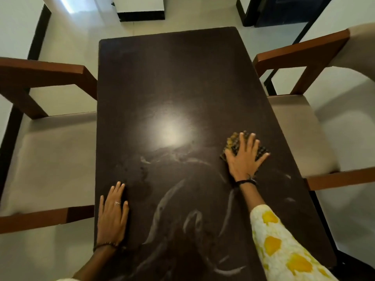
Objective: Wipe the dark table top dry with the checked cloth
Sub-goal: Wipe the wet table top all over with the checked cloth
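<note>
The right hand (pixel 244 157) pressed flat-fingered on the checked cloth (pixel 235 144) at the tabletop's (pixel 172 78) three o'clock, wet streaks lying toward seven, where the left hand (pixel 112 214) rested flat, holding nothing.

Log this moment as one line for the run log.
right hand: flat on cloth, near right edge | left hand: flat on table, left edge | wet streaks: near half

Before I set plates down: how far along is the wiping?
Partly done. The far half of the table top shows no streaks. In hand: the right hand presses the checked cloth flat near the right edge; the left hand rests flat. Left: wet streaks across the near half.
</note>
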